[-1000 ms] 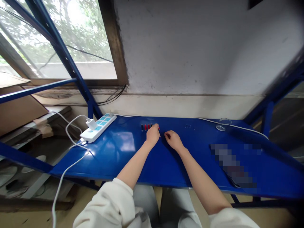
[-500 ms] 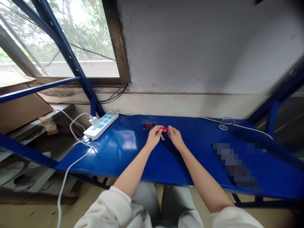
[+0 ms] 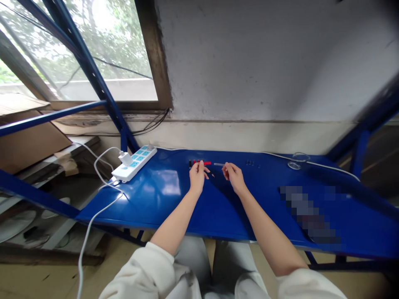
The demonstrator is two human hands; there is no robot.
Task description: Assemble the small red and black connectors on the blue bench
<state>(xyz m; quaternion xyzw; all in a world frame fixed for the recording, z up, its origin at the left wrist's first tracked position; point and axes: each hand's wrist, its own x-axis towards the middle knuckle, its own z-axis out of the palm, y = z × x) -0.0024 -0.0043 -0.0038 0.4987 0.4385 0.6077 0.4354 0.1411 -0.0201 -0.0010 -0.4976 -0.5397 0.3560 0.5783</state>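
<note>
My left hand (image 3: 197, 176) is closed in a pinch on a slim red tube (image 3: 206, 163), which points right. Across a small gap, my right hand (image 3: 233, 175) pinches a thin, clear rod-like piece (image 3: 218, 164) that points left toward the tube. Just behind my left hand, short black and red pieces (image 3: 190, 163) stand in a row, some of them partly hidden by my fingers. Below the gap between the hands, a tiny pale speck (image 3: 213, 175) shows; I cannot tell what it is.
Tiny clear parts (image 3: 249, 162) lie right of my hands on the blue table (image 3: 156, 211). A white power strip (image 3: 134, 164) with a plugged-in charger stands at left. A clear ring-shaped item (image 3: 294, 165) lies by a white cable, and a blurred dark object (image 3: 308, 216) at right.
My hands were together on the red tube and have moved apart. The tube has shifted left with my left hand, and the clear rod now shows in my right hand.
</note>
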